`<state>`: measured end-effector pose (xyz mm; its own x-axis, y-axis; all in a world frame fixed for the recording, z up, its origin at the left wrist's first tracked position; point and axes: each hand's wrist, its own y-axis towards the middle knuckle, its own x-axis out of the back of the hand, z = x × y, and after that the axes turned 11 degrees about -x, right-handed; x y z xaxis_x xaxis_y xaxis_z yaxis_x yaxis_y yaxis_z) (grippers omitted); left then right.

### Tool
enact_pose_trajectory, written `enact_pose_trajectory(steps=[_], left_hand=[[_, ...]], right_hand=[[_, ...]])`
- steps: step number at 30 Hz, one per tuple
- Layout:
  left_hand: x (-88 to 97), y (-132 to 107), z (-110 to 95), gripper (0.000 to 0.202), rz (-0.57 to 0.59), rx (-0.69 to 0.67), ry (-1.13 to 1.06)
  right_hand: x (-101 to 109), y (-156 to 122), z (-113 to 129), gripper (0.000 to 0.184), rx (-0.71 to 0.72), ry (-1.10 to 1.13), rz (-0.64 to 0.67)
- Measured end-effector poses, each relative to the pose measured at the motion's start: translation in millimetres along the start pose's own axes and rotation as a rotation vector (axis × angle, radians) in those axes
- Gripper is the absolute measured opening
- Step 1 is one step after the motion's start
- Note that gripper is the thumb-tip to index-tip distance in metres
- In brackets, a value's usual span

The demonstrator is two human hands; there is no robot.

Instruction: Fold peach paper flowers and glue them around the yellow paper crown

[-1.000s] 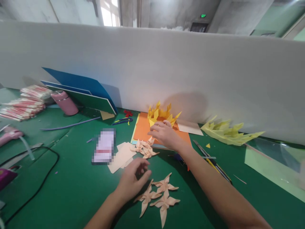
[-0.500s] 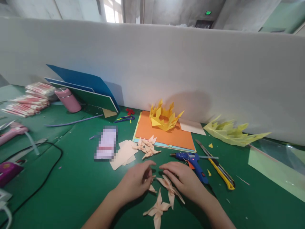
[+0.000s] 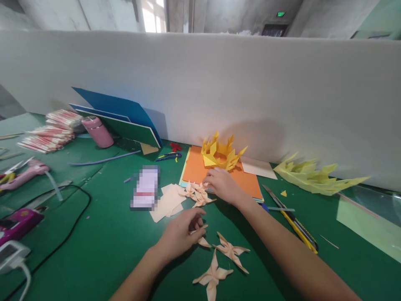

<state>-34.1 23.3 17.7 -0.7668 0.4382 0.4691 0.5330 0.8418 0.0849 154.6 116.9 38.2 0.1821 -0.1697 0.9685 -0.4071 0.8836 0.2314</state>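
Note:
My left hand (image 3: 183,230) rests low over the table with curled fingers. They close on a peach folded-paper flower (image 3: 204,242), whose petals poke out past the fingertips while the rest stays hidden. Farther forward, my right hand (image 3: 224,184) reaches over the edge of the orange paper, fingers bent but not closed. Its fingertips are at a cluster of peach folded-paper flowers (image 3: 196,193); whether they touch is unclear. Nearer me lie two more flowers, one (image 3: 232,251) right of my left hand and another (image 3: 213,274) in front.
Beyond my right hand, a yellow paper crown (image 3: 222,154) stands on orange paper (image 3: 192,167). A yellow utility knife (image 3: 300,230) lies right of my forearm, which mostly covers a blue glue gun (image 3: 265,206). Peach paper sheets (image 3: 167,202) and a blurred-out rectangle (image 3: 145,187) lie left.
My right hand has left the loose flowers near me and moved forward to the flower cluster, its forearm now covering most of the glue gun. My left hand has stayed at its flower.

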Motion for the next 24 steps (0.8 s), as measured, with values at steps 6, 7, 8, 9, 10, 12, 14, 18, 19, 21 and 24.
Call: enact_pose_trajectory(steps=[6, 7, 8, 9, 10, 12, 14, 18, 19, 21, 24], left_hand=[[0.0, 1, 3, 0.02, -0.134, -0.064, 0.037], [-0.2, 1, 4, 0.018, -0.165, -0.084, 0.055], [-0.2, 2, 4, 0.015, -0.198, -0.103, 0.076], [0.1, 3, 5, 0.014, -0.236, -0.119, 0.098], [0.9, 3, 4, 0.013, -0.276, -0.136, 0.121], [3.5, 4, 3, 0.012, -0.373, -0.17, 0.16], [6.8, 4, 0, 0.012, -0.49, -0.205, 0.197], [10.3, 2, -3, 0.009, -0.662, -0.2, 0.168], [10.1, 2, -3, 0.012, -0.675, -0.166, 0.112], [8.8, 3, -1, 0.018, -0.691, -0.075, -0.038], [6.6, 5, 2, 0.019, -0.712, -0.003, -0.17]], right_hand=[[-7, 7, 8, 0.014, 0.031, -0.099, 0.014], [-7, 8, 8, 0.014, 0.034, -0.113, 0.016], [-6, 8, 9, 0.014, 0.04, -0.124, 0.017], [-4, 9, 9, 0.014, 0.046, -0.134, 0.016], [-2, 9, 10, 0.014, 0.054, -0.142, 0.013], [3, 7, 14, 0.015, 0.07, -0.155, 0.003], [10, 2, 21, 0.015, 0.083, -0.161, -0.012], [22, -17, 40, 0.013, 0.108, -0.114, -0.095], [23, -22, 45, 0.013, 0.092, -0.077, -0.125], [24, -31, 52, 0.016, 0.027, 0.02, -0.172], [21, -42, 59, 0.017, -0.111, 0.252, -0.205]])
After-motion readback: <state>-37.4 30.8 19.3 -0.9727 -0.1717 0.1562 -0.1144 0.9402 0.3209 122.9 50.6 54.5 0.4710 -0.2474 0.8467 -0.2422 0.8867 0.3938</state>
